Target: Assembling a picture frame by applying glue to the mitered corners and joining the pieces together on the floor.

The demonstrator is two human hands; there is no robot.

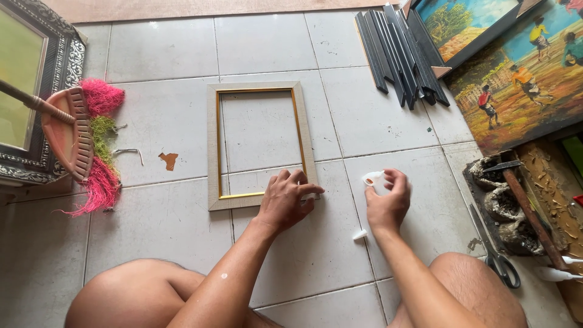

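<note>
On the tiled floor (340, 243), left hand (285, 200) presses flat, open, on the frame (261, 146) corner; right hand (388, 197) pinches a small white piece (371, 178); best to keep the frame pinned steady.

Floor (164, 48): pale grey square tiles, scuffed, with dark grout lines.
Top edge: a strip of brown board (200, 7) along the tiles.
Light: even, soft daylight.

frame (260, 146) | beige w/ gold inner edge | empty, flat on floor tiles
</note>
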